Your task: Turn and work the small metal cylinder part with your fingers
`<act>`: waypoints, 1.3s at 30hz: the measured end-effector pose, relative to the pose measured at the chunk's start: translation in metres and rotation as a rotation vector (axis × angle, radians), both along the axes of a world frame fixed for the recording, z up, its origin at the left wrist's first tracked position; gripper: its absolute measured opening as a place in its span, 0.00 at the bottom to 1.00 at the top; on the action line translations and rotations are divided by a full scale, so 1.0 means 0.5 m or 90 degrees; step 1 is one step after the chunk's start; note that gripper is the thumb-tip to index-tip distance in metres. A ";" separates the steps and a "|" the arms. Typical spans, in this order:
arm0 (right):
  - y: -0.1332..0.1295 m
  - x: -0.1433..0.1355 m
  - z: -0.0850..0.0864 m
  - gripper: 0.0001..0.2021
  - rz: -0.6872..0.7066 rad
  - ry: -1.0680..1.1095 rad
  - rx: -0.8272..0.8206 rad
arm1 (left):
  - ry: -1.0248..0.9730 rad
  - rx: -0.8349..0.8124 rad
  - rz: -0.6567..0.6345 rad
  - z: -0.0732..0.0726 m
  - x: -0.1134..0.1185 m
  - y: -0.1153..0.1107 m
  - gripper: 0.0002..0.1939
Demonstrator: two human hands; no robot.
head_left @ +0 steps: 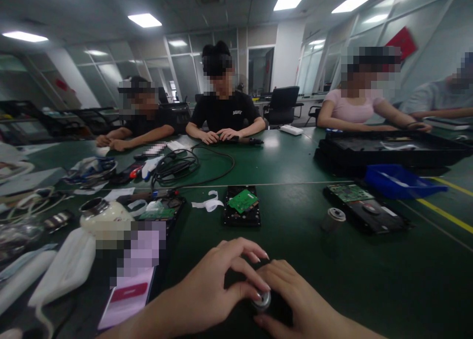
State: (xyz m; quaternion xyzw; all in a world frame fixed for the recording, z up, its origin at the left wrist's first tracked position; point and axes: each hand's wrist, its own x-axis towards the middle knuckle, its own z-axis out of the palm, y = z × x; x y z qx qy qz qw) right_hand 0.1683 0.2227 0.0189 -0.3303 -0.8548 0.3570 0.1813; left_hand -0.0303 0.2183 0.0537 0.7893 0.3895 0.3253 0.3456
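Near the front edge of the view, my left hand (218, 280) pinches the top of a small round silver metal part (261, 300) between thumb and fingers. My right hand (291, 294) curls around the same part from the right, its thumb below it. Most of the part's body is hidden by my fingers. Beyond my hands lies a black hard drive (242, 220) with a green circuit board (244, 201) resting askew on it. A small cylinder with a silver top (334, 216) stands to the right.
At right lie another drive with its board (369, 208), a blue bin (399, 181) and a black tray (391, 152). Left are a lit phone (127, 299), a cream jar (107, 218), white adapters (66, 265) and black cables (173, 166). Several people sit across the green table (288, 166).
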 end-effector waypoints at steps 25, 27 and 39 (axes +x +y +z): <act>-0.002 0.001 -0.008 0.14 -0.003 0.010 0.023 | -0.006 0.283 0.004 -0.058 0.009 -0.003 0.13; -0.002 0.001 -0.008 0.13 -0.003 0.008 0.024 | 0.000 0.309 -0.020 -0.059 0.007 -0.001 0.13; -0.001 0.001 -0.016 0.07 0.006 0.021 0.032 | -0.080 0.414 -0.002 -0.087 0.018 -0.003 0.09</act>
